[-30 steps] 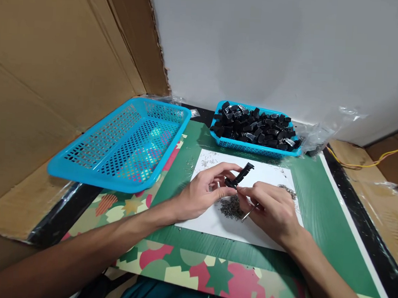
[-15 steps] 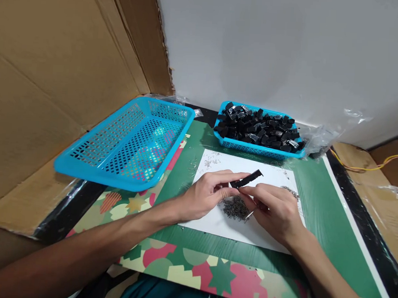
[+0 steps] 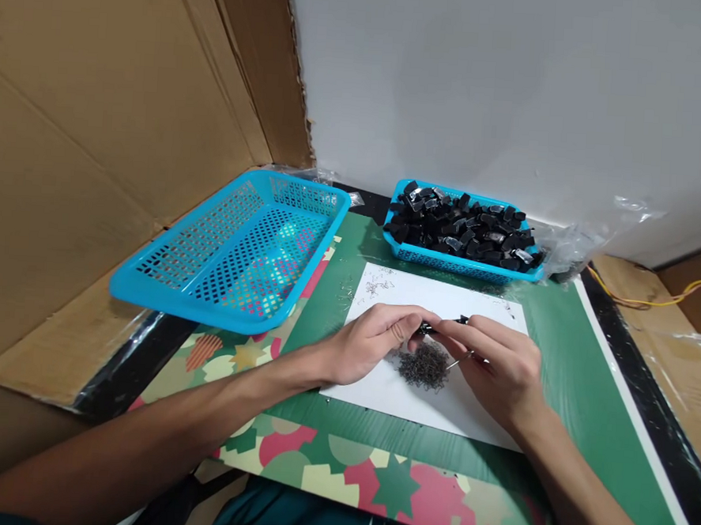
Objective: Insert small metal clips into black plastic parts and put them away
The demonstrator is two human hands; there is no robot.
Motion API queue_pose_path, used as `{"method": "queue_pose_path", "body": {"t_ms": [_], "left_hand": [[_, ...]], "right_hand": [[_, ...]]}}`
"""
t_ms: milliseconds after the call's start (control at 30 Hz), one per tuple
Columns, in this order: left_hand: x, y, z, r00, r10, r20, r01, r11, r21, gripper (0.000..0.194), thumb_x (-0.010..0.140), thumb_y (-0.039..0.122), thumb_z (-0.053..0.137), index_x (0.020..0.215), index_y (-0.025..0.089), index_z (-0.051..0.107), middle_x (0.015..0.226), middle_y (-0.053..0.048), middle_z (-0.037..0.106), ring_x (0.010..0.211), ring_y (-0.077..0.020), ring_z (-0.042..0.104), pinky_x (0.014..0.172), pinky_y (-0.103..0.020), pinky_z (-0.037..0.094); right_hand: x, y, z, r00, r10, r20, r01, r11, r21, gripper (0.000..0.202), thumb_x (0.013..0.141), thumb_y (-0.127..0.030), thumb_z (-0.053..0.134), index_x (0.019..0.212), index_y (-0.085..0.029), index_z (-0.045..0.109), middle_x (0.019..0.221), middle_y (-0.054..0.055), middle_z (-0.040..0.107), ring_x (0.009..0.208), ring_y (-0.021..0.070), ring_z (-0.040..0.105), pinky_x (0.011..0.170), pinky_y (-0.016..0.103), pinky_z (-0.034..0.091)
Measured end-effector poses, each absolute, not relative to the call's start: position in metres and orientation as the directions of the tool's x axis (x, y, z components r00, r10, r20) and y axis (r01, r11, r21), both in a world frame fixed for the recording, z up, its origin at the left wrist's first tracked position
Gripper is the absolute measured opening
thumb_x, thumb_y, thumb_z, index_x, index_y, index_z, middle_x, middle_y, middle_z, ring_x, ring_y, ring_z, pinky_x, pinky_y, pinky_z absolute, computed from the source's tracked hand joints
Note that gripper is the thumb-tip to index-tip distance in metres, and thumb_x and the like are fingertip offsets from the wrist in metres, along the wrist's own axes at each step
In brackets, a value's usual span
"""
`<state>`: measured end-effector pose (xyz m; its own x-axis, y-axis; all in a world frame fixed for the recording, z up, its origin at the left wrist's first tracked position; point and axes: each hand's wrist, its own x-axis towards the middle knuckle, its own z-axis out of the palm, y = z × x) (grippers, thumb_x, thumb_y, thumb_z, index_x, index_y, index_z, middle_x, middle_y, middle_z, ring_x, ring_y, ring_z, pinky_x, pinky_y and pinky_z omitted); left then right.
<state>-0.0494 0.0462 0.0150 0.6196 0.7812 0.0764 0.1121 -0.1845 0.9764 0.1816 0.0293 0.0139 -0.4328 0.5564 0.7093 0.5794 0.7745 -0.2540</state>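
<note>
My left hand (image 3: 375, 342) is closed on one end of a small black plastic piece (image 3: 426, 329), most of which is hidden by fingers. From the other side the fingers of my right hand (image 3: 502, 367) press against the same piece. A thin silver metal tool (image 3: 461, 359) sticks out of my right hand, its kind not clear. Right below the hands, a heap of tiny wire springs (image 3: 422, 368) lies on a white sheet (image 3: 378, 391). More loose wire bits (image 3: 378, 284) are scattered near the sheet's far left corner.
A blue basket full of black plastic pieces (image 3: 465, 230) stands at the back, with a clear plastic bag (image 3: 577, 245) beside it. On the left a large blue basket (image 3: 205, 313) sits tilted. Cardboard (image 3: 98, 120) walls the left side; a yellow cable (image 3: 669, 299) runs at right.
The black piece has turned from pointing up and right to lying flatter, lower between my hands. My right fingers have moved up onto it. The view has shifted slightly.
</note>
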Motion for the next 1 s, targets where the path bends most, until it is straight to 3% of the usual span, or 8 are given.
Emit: {"method": "queue_pose_path", "body": {"t_ms": [100,200,267,400,633,800,900,1000], "left_hand": [[-0.047,0.044,0.018,0.577,0.8,0.165,0.227,-0.352,0.908,0.046,0.111,0.051,0.046,0.14,0.023,0.068,0.115,-0.008,0.069,0.098,-0.0199,0.063,0.091,-0.034,0.05],[-0.045,0.042,0.018,0.504,0.836,0.217,0.374,-0.438,0.817,0.055,0.099,0.046,0.07,0.149,0.026,0.058,0.127,-0.007,0.068,0.084,-0.0159,0.059,0.079,-0.03,0.051],[-0.044,0.041,0.017,0.455,0.851,0.262,0.44,-0.47,0.765,0.053,0.095,0.038,0.076,0.144,0.025,0.06,0.121,-0.005,0.071,0.075,-0.0135,0.056,0.073,-0.028,0.049],[-0.045,0.042,0.015,0.415,0.848,0.33,0.499,-0.516,0.696,0.021,0.097,0.031,0.074,0.115,0.02,0.074,0.101,-0.001,0.077,0.067,-0.0117,0.057,0.067,-0.026,0.046],[-0.044,0.044,0.01,0.372,0.874,0.313,0.592,-0.483,0.645,0.017,0.093,0.025,0.079,0.11,0.021,0.08,0.108,-0.002,0.082,0.075,-0.0153,0.07,0.073,-0.028,0.051],[-0.043,0.044,0.007,0.394,0.868,0.303,0.607,-0.493,0.623,0.016,0.093,0.021,0.079,0.109,0.021,0.08,0.111,-0.003,0.083,0.094,-0.0217,0.077,0.079,-0.031,0.055],[-0.043,0.042,0.006,0.429,0.845,0.32,0.626,-0.534,0.568,0.017,0.095,0.022,0.077,0.111,0.02,0.079,0.112,-0.005,0.083,0.1,-0.0242,0.078,0.08,-0.032,0.056],[-0.042,0.039,0.006,0.486,0.8,0.353,0.642,-0.601,0.477,0.013,0.097,0.02,0.073,0.109,0.019,0.078,0.107,-0.005,0.082,0.099,-0.0243,0.077,0.076,-0.032,0.054]], "right_hand": [[0.186,0.031,0.014,-0.45,0.547,0.706,0.602,0.77,-0.212,0.014,0.099,-0.008,0.068,0.101,-0.017,0.079,0.062,-0.005,0.044,0.054,0.0103,0.039,0.052,0.026,0.031],[0.191,0.034,0.012,-0.441,0.566,0.696,0.618,0.754,-0.222,0.015,0.1,-0.01,0.067,0.098,-0.018,0.08,0.061,-0.005,0.048,0.054,0.0096,0.042,0.052,0.025,0.034],[0.194,0.035,0.01,-0.44,0.581,0.685,0.625,0.746,-0.232,0.018,0.101,-0.011,0.065,0.098,-0.019,0.08,0.061,-0.004,0.051,0.054,0.0095,0.045,0.052,0.024,0.036],[0.193,0.035,0.009,-0.459,0.611,0.644,0.625,0.738,-0.254,0.017,0.103,-0.015,0.063,0.1,-0.02,0.079,0.064,-0.003,0.053,0.056,0.0106,0.05,0.052,0.025,0.039],[0.196,0.044,0.01,-0.468,0.674,0.571,0.644,0.703,-0.302,0.031,0.107,-0.013,0.053,0.134,-0.017,0.068,0.097,0.009,0.066,0.085,0.0193,0.065,0.074,0.034,0.056],[0.208,0.048,0.01,-0.476,0.656,0.586,0.692,0.691,-0.211,0.02,0.105,-0.017,0.06,0.114,-0.022,0.077,0.104,0.01,0.076,0.088,0.0226,0.07,0.072,0.037,0.057],[0.2,0.043,0.014,-0.273,0.73,0.627,0.65,0.62,-0.439,0.011,0.1,-0.019,0.069,0.099,-0.023,0.079,0.095,0.006,0.081,0.08,0.0202,0.075,0.07,0.034,0.06],[0.181,0.035,0.018,-0.046,0.875,0.482,0.414,0.456,-0.788,0.007,0.096,-0.024,0.075,0.09,-0.021,0.078,0.084,0.004,0.08,0.072,0.02,0.077,0.066,0.033,0.064]]}}
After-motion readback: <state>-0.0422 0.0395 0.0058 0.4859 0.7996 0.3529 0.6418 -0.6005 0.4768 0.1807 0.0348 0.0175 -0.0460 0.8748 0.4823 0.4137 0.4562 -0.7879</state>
